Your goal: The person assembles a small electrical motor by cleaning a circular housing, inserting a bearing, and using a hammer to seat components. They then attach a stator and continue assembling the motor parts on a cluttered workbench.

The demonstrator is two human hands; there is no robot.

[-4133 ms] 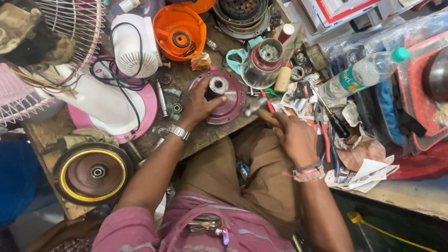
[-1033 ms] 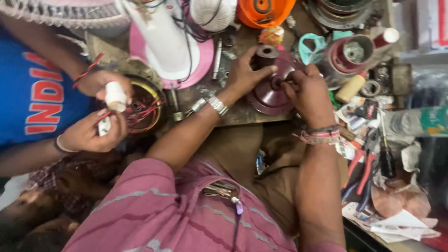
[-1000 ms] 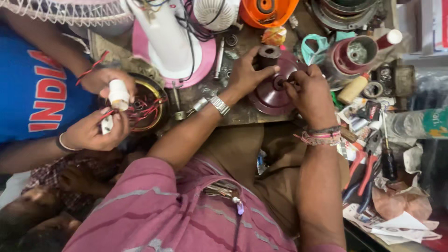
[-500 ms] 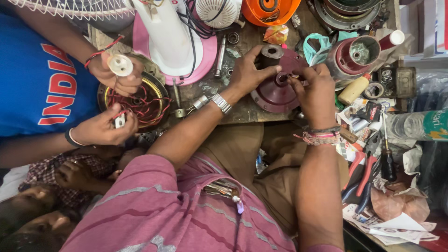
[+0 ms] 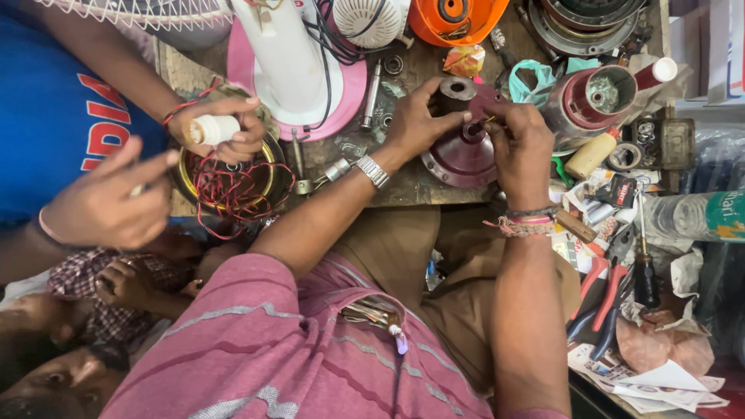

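While L hand (image 5: 419,120) grips maroon motor housing (image 5: 462,155) | R hand (image 5: 521,143) pinches thin tool at its hub | workbench (image 5: 411,186)

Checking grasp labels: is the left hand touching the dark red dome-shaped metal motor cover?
Touching. The head view shows the left hand with fingers wrapped on the upper rim of the dark red dome-shaped metal motor cover, no gap visible.

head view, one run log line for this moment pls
left hand: steadies maroon motor housing | right hand: fingertips at housing centre, small part pinched | co-worker's hand: white spool over copper winding
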